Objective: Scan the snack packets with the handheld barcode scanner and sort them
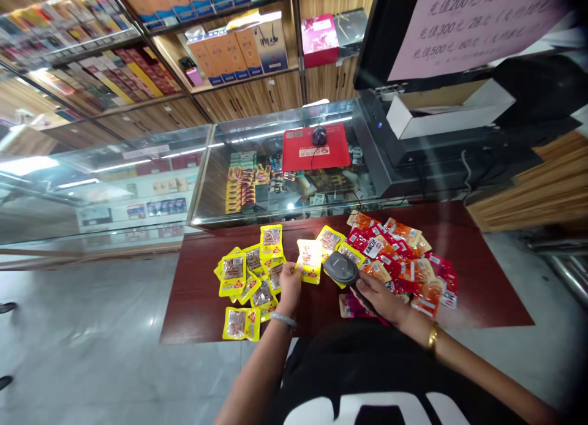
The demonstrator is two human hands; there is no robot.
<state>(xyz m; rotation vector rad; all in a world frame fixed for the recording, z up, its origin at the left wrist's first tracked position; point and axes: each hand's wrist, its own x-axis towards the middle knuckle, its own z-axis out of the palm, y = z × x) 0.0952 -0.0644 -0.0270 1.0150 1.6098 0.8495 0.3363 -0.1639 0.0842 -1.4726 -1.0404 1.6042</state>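
My left hand (290,289) pinches a yellow snack packet (309,263) by its lower left edge, holding it up over the dark red table. In my right hand (377,295) is a dark grey handheld barcode scanner (341,267), its head close to the right side of that packet. A loose heap of yellow snack packets (233,272) lies left of my left hand, with one packet (241,323) near the front edge. Right of the scanner, red and orange snack packets (399,253) are piled together, and purplish ones lie partly under my right hand.
Behind the table (197,318) stands a glass display counter (206,174), with a red mat (294,149) and a computer mouse (319,135) on top. A monitor (390,33) and an open white box (450,109) are at the right. Stocked shelves line the wall.
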